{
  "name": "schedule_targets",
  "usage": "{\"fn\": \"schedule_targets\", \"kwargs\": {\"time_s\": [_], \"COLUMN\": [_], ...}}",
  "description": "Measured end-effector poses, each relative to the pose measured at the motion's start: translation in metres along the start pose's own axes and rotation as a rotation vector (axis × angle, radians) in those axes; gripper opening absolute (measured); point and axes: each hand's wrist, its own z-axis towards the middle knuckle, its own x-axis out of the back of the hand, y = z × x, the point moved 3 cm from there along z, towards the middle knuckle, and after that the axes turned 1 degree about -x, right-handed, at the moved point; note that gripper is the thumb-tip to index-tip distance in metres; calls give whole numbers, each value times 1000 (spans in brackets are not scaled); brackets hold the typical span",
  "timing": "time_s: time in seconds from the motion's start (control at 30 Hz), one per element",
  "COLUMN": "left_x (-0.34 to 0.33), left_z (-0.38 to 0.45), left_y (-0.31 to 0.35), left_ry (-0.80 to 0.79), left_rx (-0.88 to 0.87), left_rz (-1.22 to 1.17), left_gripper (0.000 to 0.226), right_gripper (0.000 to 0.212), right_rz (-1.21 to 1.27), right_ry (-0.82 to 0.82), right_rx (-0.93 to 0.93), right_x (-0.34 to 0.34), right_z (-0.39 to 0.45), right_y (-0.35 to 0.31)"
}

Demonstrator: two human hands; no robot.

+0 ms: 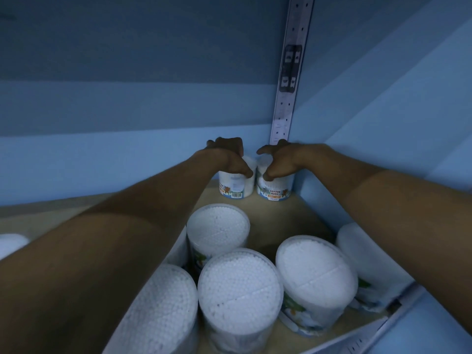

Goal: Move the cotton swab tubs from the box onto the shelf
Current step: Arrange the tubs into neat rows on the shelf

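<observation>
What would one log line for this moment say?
left hand: grips left tub | right hand: grips right tub | place: shelf back corner

Clear tubs [238, 290] packed with white swabs, blue-and-orange labels [273, 194], blue walls [127, 111], tan shelf [293, 215]

Bare forearms, sleeveless, ringless hands [255, 159]

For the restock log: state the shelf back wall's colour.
Blue back wall, head view.
</observation>
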Motion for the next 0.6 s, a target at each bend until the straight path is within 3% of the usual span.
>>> {"fn": "schedule_targets", "kwargs": {"time_s": [0.17,0.6], "left_x": [-3,9], "left_z": [-15,-82], "left_y": [9,51], "left_ry": [-94,-156], "left_rx": [47,-56], "left_rz": [43,124], "left_gripper": [97,92], "right_gripper": [87,87], "right_rz": [-38,-14], "right_ry": [-55,-205], "right_rx": [8,31], "right_x": [5,10], "right_z": [-27,-103], "right_y": [4,15]}}
